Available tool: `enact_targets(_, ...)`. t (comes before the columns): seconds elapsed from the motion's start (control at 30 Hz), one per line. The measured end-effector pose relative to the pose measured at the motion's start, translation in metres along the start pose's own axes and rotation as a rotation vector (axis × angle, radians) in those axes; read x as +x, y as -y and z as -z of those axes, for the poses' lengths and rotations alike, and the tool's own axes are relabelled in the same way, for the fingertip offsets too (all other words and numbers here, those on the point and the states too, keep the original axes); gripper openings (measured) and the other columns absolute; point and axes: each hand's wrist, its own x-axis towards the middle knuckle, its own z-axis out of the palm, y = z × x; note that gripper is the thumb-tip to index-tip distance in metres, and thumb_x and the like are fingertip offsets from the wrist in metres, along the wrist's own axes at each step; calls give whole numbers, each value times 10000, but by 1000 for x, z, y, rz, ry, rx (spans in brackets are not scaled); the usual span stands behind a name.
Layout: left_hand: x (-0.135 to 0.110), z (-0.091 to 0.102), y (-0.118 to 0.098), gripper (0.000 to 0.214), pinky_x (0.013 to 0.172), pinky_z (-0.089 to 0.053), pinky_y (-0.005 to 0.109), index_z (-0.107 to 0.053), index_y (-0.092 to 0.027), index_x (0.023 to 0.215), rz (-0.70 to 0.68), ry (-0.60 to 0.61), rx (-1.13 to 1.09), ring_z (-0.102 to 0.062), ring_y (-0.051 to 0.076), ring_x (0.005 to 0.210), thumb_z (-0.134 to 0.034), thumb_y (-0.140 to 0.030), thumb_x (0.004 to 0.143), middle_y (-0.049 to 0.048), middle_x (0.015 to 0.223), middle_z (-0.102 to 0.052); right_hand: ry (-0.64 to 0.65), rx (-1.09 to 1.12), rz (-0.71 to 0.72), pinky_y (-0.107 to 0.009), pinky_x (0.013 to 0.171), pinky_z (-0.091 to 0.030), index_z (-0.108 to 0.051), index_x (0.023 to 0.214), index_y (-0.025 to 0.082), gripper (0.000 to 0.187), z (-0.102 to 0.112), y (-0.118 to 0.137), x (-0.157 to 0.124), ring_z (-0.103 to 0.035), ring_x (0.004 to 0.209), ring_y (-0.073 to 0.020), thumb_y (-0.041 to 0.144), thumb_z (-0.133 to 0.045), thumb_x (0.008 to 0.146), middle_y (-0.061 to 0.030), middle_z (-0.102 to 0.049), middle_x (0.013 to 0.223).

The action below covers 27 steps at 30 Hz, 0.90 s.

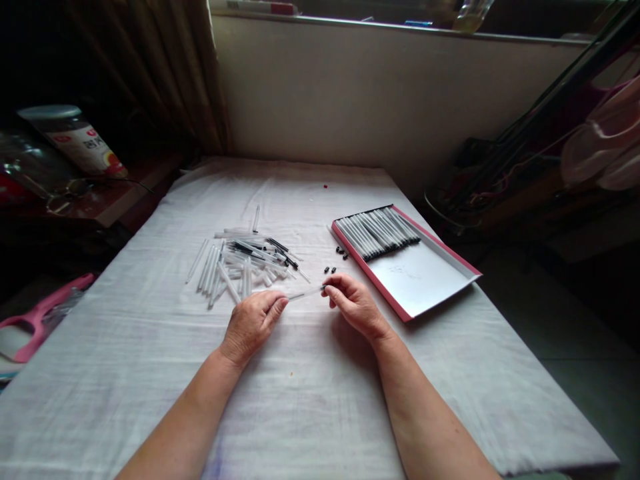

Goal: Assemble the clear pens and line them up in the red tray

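Note:
A thin pen refill (306, 293) spans the gap between my two hands, see-through with a dark end at the right. My left hand (255, 323) pinches its left end between thumb and fingers. Its right end is in the fingertips of my right hand (356, 307), closed on it near the dark part. Just beyond my left hand lies a loose pile of clear pen barrels (231, 283) and black-tipped refills (245, 249). Several small black caps (333, 270) lie beyond my right hand.
To the right, a shallow red-edged box lid (384, 291) holds a row of pens (377, 232) with black ends. A white cloth (310, 413) covers the table. At left are a labelled jar (83, 143) on a side table and pink-handled scissors (43, 317).

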Motion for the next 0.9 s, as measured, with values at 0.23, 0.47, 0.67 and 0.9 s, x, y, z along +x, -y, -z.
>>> enact_targets(0.23, 1, -1, -2, 208, 698, -478, 262, -630, -201, 877, 56, -62, -57, -640, 169, 748, -552, -394, 877, 27, 804, -673, -5, 9, -17, -239, 503, -465, -588, 867, 180, 197, -1, 2, 0, -535, 553, -108, 366, -602, 803, -19, -624, 713)
enact_targets(0.47, -1, 1, -3, 291, 642, -450, 259, -652, -217, 894, 83, 51, -2, -636, 171, 697, -440, -414, 922, 18, 731, -671, -31, 33, -10, -252, 513, -472, -578, 870, 190, 242, 1, 5, 1, -559, 580, -124, 421, -606, 803, -22, -624, 708)
enact_targets(0.67, -1, -3, -3, 209, 651, -456, 244, -616, -206, 859, 109, -35, -81, -621, 148, 672, -553, -406, 871, 13, 770, -663, -37, 45, -25, -252, 508, -467, -581, 861, 187, 241, 0, 5, 1, -549, 569, -121, 417, -616, 797, -19, -616, 699)
enact_targets(0.9, -2, 0, -4, 312, 598, -439, 241, -654, -206, 887, 119, 65, -77, -617, 149, 617, -430, -420, 930, 1, 664, -647, -62, 77, -21, -255, 521, -471, -589, 860, 188, 226, 2, 4, 2, -545, 546, -109, 400, -626, 793, -16, -632, 709)
